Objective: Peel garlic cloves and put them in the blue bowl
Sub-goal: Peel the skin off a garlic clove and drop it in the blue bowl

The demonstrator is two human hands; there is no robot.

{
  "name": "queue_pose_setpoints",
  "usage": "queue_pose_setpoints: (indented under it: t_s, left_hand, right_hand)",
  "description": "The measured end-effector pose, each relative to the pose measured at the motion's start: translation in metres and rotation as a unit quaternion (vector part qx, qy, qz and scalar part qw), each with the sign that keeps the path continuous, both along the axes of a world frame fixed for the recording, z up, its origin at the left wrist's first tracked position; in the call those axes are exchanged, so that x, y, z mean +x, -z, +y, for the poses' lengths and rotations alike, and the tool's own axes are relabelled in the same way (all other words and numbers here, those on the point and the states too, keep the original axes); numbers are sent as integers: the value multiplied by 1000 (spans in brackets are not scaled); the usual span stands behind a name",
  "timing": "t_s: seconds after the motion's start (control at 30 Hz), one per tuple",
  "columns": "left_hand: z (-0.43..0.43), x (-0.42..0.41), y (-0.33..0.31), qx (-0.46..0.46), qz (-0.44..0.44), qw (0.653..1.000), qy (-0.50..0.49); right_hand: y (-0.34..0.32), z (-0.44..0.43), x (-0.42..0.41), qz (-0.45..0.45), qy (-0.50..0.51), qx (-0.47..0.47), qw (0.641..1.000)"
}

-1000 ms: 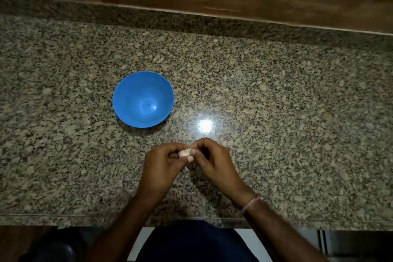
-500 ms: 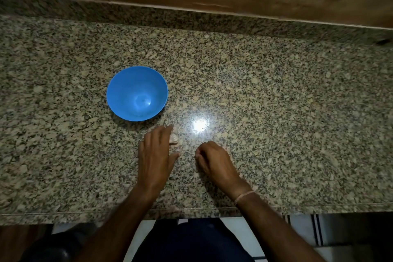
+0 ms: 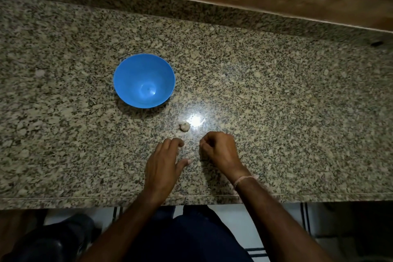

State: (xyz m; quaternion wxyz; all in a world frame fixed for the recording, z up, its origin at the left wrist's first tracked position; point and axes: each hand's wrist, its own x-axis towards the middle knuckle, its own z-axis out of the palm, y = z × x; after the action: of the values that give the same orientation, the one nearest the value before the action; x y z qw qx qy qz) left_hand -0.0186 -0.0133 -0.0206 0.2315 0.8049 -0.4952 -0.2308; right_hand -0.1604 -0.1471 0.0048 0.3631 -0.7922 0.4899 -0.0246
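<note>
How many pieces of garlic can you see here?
1. The garlic lies on the counter between the blue bowl and the right hand, touching neither. That hand's curled fingers might hide another.

text: none legible | labels, brands: none on the blue bowl [image 3: 127,74] | numbers, signs: none on the granite counter [image 3: 276,91]

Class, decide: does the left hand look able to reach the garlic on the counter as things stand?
Probably yes: the garlic lies just beyond the left hand and its fingers, with only granite counter between them.
</note>
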Motion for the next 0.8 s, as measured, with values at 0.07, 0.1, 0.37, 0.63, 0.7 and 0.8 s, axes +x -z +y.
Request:
queue_pose_setpoints:
  t_s: [0.07, 0.1, 0.37, 0.63, 0.7, 0.8]
  left_hand:
    - [1, 0, -1, 1, 6, 1000, 0]
    - [1, -1, -2, 1, 8, 1000, 0]
    - [-17, -11, -12, -31, 327, 932, -150]
    - [-21, -29, -26, -49, 426, 873, -234]
    - [-22, -37, -33, -43, 436, 867, -238]
    - [-27, -45, -39, 7, 477, 836, -272]
  right_hand:
    - [-1, 3, 1, 7, 7, -3, 1000]
    - [-1, 4, 2, 12, 10, -8, 1000]
    - [-11, 22, -2, -208, 243, 361, 876]
    - [-13, 42, -1, -286, 249, 291, 878]
    - [-8, 43, -4, -272, 175, 172, 930]
    - [-2, 38, -10, -252, 120, 82, 957]
